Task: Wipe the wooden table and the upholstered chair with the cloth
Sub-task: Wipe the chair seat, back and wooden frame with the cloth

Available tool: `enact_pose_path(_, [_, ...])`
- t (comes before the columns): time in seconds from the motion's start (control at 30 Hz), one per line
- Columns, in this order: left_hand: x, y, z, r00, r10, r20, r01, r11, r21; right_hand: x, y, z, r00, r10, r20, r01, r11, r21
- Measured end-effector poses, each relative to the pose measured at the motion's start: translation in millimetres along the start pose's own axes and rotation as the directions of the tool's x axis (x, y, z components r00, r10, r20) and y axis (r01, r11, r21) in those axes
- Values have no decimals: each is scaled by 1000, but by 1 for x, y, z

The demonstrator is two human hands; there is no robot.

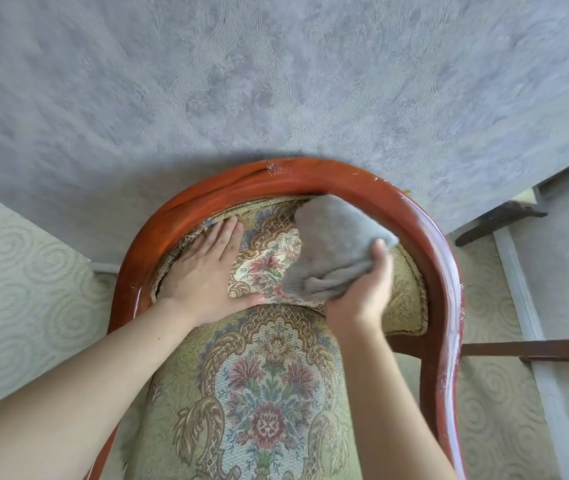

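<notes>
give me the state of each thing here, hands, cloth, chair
left hand: open, flat on the backrest fabric
right hand: shut on the grey cloth
grey cloth: bunched, pressed to the upholstered backrest
upholstered backrest: fabric frayed at its left edge
wooden chair frame: glossy, chipped along the right side

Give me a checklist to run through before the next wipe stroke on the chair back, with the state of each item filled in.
1. Cloth gripped in the right hand: ok.
2. Cloth lying against the upholstered backrest: ok.
3. Left hand flat on the backrest to steady it, clear of the cloth: ok.
4. Upholstery edge seated under the wooden frame: not ok, frayed and lifting beside the left fingers.
5. Frame top clean: not ok, specks show near its crest.
6. Wooden table already wiped: cannot tell, no tabletop in view.
</notes>
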State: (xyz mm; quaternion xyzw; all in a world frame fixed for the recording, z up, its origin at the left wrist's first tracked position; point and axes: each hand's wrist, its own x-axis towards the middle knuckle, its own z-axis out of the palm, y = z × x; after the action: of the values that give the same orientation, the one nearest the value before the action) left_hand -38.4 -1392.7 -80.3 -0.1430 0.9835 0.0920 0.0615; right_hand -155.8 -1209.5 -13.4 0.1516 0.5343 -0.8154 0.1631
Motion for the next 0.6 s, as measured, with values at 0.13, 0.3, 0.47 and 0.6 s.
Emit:
enact_pose_path(0.13, [0,-4,-1,1000,16,4,-16,999,-44,-2,-43,-32,975,-179,-132,175,984,-42])
enact_pose_path(0.3, [1,-5,-1,1000,17,19,-16,999,-39,1,-23,-21,868,-482,-119,259,643,-721])
enact_pose_path(0.47, [1,-6,-2,1000,16,21,-15,998,-57,22,45,22,897,-414,155,318,359,-878])
enact_pose_path(0.6, [2,-4,-3,1000,10,-4,-10,996,-88,17,69,55,830,-415,371,499,259,-827])
